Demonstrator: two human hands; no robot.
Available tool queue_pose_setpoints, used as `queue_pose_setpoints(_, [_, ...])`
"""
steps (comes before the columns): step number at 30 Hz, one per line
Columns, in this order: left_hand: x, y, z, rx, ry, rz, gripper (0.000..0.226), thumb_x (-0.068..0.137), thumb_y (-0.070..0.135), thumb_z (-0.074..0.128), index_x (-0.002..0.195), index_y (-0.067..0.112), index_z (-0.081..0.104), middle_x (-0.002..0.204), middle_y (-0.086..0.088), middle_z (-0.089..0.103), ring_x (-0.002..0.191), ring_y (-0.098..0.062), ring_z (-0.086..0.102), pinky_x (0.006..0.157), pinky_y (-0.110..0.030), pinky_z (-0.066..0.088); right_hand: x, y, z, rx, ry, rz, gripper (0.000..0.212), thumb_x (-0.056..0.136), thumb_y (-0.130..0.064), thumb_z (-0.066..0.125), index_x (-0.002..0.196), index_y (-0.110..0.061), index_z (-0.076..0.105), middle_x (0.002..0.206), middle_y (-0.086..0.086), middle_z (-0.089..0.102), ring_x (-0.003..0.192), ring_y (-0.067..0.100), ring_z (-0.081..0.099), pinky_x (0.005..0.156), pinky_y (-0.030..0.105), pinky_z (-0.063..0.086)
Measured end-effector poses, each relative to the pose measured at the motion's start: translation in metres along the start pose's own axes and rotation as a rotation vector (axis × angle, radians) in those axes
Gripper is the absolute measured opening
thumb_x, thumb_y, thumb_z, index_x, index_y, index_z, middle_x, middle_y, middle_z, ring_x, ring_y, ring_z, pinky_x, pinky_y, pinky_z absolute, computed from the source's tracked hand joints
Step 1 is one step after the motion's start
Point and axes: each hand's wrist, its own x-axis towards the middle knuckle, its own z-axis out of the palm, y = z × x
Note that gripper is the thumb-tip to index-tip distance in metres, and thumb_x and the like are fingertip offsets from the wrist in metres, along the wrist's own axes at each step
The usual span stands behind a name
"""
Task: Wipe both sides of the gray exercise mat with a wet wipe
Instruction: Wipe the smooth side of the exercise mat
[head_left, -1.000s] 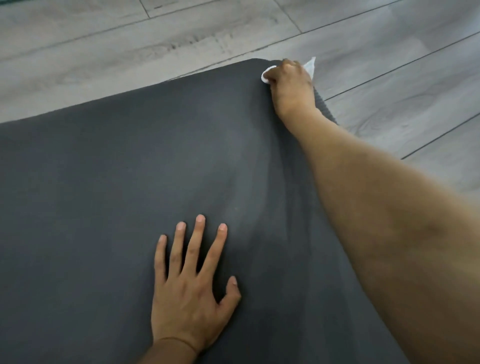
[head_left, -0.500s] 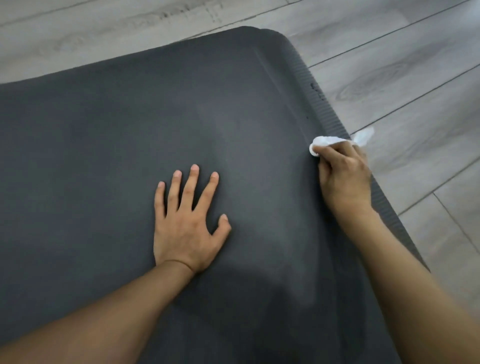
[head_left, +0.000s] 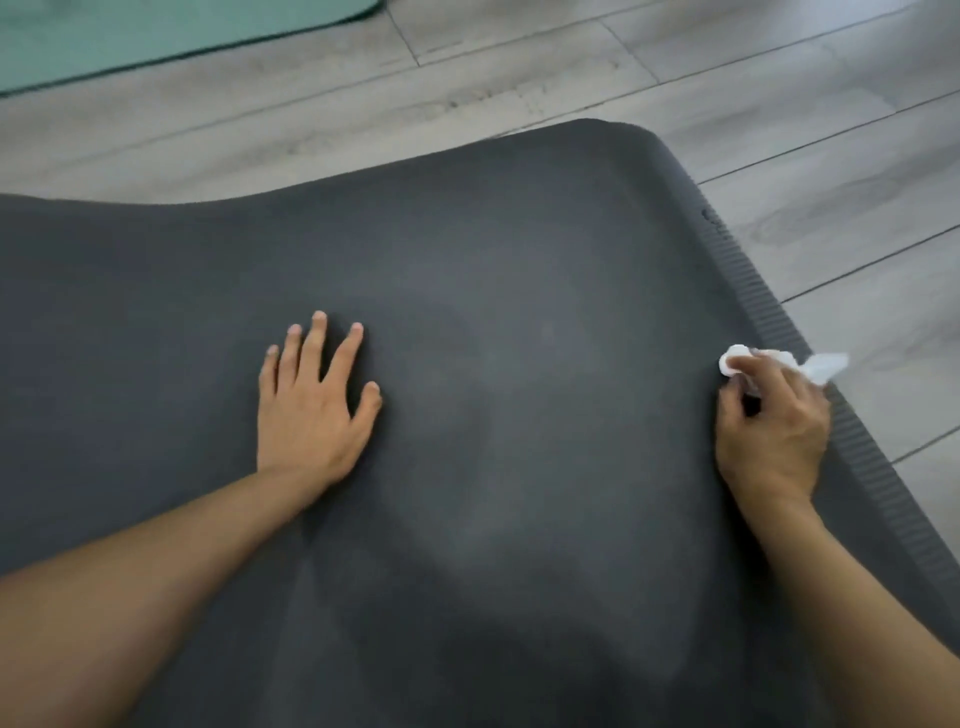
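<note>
No legible text anywhere; a small dark mark on the gray mat (head_left: 519, 338) edge is unreadable.

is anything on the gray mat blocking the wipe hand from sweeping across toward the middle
Only the left hand, pressed flat on the gray mat near its middle. The stretch between it and the right hand, which holds the wet wipe at the ribbed right edge, shows nothing else.

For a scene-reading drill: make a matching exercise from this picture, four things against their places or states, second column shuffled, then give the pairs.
Things:
1. left hand
2. right hand
3. wet wipe
4. green mat

Places or states:
A. far top left, on the floor
B. pinched at the gray mat's right edge
C. flat, fingers spread, mid-mat
D. closed on the wipe

Pairs: 1-C, 2-D, 3-B, 4-A
</note>
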Motion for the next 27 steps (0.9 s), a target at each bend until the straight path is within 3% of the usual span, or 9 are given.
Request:
queue_pose_setpoints(3, [0.016, -0.026, 0.003, 0.024, -0.045, -0.049, 0.076, 0.090, 0.065, 0.019, 0.161, 0.040, 0.016, 0.170, -0.006, 0.014, 0.157, -0.029, 0.009, 0.126, -0.055, 0.003, -0.003, -0.001, -0.001, 0.008, 0.003, 0.039, 0.023, 0.089, -0.008, 0.055, 0.107, -0.016, 0.066, 0.110, 0.007, 0.067, 0.107, 0.034, 0.054, 0.100, 0.047, 0.041])
queue_pose_setpoints(8, [0.020, -0.029, 0.010, 0.029, -0.021, -0.029, 0.075, 0.091, 0.064, 0.021, 0.162, 0.039, 0.015, 0.170, -0.005, 0.014, 0.157, -0.028, 0.009, 0.126, -0.056, 0.005, 0.012, -0.035, 0.002, -0.069, -0.039, 0.025, 0.021, 0.093, -0.010, 0.055, 0.109, -0.011, 0.068, 0.101, 0.014, 0.064, 0.094, 0.036, 0.052, 0.090, 0.040, 0.041])
queue_pose_setpoints(10, [0.021, -0.031, 0.012, 0.047, -0.020, -0.030, 0.075, 0.092, 0.063, 0.023, 0.162, 0.038, 0.014, 0.170, -0.006, 0.014, 0.157, -0.029, 0.010, 0.125, -0.057, 0.007, 0.032, -0.078, 0.026, 0.041, -0.068, -0.035, 0.021, 0.093, -0.013, 0.056, 0.108, -0.014, 0.070, 0.099, 0.010, 0.065, 0.090, 0.032, 0.055, 0.090, 0.033, 0.041])
queue_pose_setpoints(14, [0.021, -0.031, 0.012, 0.056, -0.026, -0.002, 0.075, 0.093, 0.061, 0.027, 0.163, 0.036, 0.014, 0.170, -0.008, 0.015, 0.157, -0.031, 0.011, 0.125, -0.058, 0.009, 0.087, -0.195, 0.100, 0.291, -0.089, -0.307, 0.016, 0.090, -0.014, 0.062, 0.101, -0.017, 0.073, 0.091, 0.003, 0.066, 0.081, 0.021, 0.055, 0.096, 0.037, 0.046])
queue_pose_setpoints(16, [0.023, -0.031, 0.011, 0.053, -0.033, 0.000, 0.075, 0.093, 0.059, 0.027, 0.163, 0.035, 0.015, 0.170, -0.008, 0.016, 0.157, -0.031, 0.011, 0.125, -0.059, 0.011, 0.121, -0.242, 0.130, 0.342, -0.056, -0.336, 0.014, 0.088, -0.016, 0.061, 0.096, -0.017, 0.073, 0.090, 0.003, 0.067, 0.081, 0.021, 0.055, 0.090, 0.023, 0.040])
queue_pose_setpoints(19, [0.021, -0.031, 0.010, 0.065, -0.028, 0.005, 0.076, 0.092, 0.058, 0.029, 0.163, 0.033, 0.017, 0.169, -0.010, 0.018, 0.157, -0.033, 0.014, 0.124, -0.060, 0.013, 0.169, -0.277, 0.168, 0.238, -0.094, -0.301, 0.016, 0.090, -0.019, 0.057, 0.096, -0.020, 0.072, 0.095, 0.004, 0.067, 0.089, 0.022, 0.057, 0.081, 0.016, 0.034])
queue_pose_setpoints(21, [0.021, -0.031, 0.009, 0.051, -0.020, 0.016, 0.077, 0.091, 0.057, 0.032, 0.163, 0.031, 0.020, 0.169, -0.012, 0.020, 0.156, -0.034, 0.016, 0.123, -0.061, 0.015, 0.184, -0.281, 0.193, 0.061, -0.242, -0.247, 0.021, 0.091, -0.009, 0.048, 0.090, -0.015, 0.068, 0.094, 0.009, 0.064, 0.089, 0.025, 0.051, 0.087, 0.025, 0.039])
queue_pose_setpoints(23, [0.022, -0.031, 0.009, 0.040, -0.022, 0.019, 0.078, 0.090, 0.057, 0.034, 0.162, 0.030, 0.022, 0.168, -0.013, 0.020, 0.156, -0.035, 0.017, 0.122, -0.062, 0.015, 0.178, -0.284, 0.207, -0.010, -0.301, -0.164, 0.024, 0.085, 0.004, 0.039, 0.078, -0.013, 0.055, 0.087, 0.012, 0.058, 0.086, 0.026, 0.045, 0.079, 0.032, 0.040])
queue_pose_setpoints(27, [0.022, -0.030, 0.007, 0.048, -0.044, 0.016, 0.079, 0.090, 0.057, 0.035, 0.162, 0.030, 0.022, 0.169, -0.013, 0.019, 0.156, -0.036, 0.017, 0.122, -0.063, 0.016, 0.159, -0.310, 0.213, -0.012, -0.316, -0.165, 0.033, 0.084, 0.005, 0.036, 0.085, -0.022, 0.055, 0.087, 0.002, 0.049, 0.088, 0.020, 0.038, 0.072, 0.022, 0.023])
